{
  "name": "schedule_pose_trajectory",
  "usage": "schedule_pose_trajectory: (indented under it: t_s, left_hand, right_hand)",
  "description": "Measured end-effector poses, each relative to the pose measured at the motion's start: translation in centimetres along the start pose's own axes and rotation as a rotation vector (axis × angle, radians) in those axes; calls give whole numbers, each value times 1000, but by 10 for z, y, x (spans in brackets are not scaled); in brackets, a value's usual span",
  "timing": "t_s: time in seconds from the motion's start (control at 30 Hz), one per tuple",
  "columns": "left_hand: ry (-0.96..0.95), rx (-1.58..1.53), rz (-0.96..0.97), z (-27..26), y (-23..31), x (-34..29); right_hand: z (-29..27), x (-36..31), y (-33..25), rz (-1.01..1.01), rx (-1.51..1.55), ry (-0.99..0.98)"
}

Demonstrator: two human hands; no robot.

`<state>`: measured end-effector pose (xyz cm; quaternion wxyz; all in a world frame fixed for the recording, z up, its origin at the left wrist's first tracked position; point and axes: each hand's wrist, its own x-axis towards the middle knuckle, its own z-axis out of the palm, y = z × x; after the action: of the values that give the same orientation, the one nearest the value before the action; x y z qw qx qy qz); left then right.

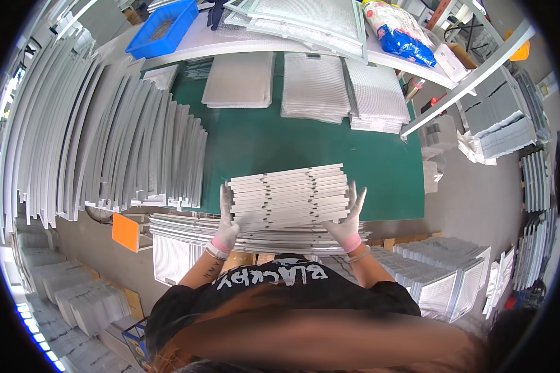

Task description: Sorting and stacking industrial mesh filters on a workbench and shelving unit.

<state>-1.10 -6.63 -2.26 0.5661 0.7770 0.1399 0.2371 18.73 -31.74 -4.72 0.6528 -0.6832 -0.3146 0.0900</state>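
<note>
A stack of several thin white frames (289,198) stands in front of me near the front edge of the green work table (255,143). Their long edges face up, with small dark slots along them. My left hand (227,217), in a white glove with a pink cuff, presses against the left end of the stack. At the right end, my gloved right hand (347,225) has its fingers stretched up along the side and its thumb toward the near edge. The stack sits between both hands, slightly tilted up to the right. Its underside is hidden.
Long pale frames (106,137) stand in a dense row on the left. Piles of mesh panels (314,87) lie at the table's back, under a white shelf (255,38) bearing a blue tray (163,28) and a bag (398,31). More frames (261,239) are stacked against my body.
</note>
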Motion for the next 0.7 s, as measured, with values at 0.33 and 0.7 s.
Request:
schedule_pose_trajectory:
  t_s: [0.33, 0.7]
  left_hand:
    - [18, -209, -172, 8, 2, 6]
    - [34, -307, -155, 3, 2, 15]
  right_hand:
    - [-15, 13, -10, 73, 47, -272]
    - [-29, 27, 4, 174, 94, -424]
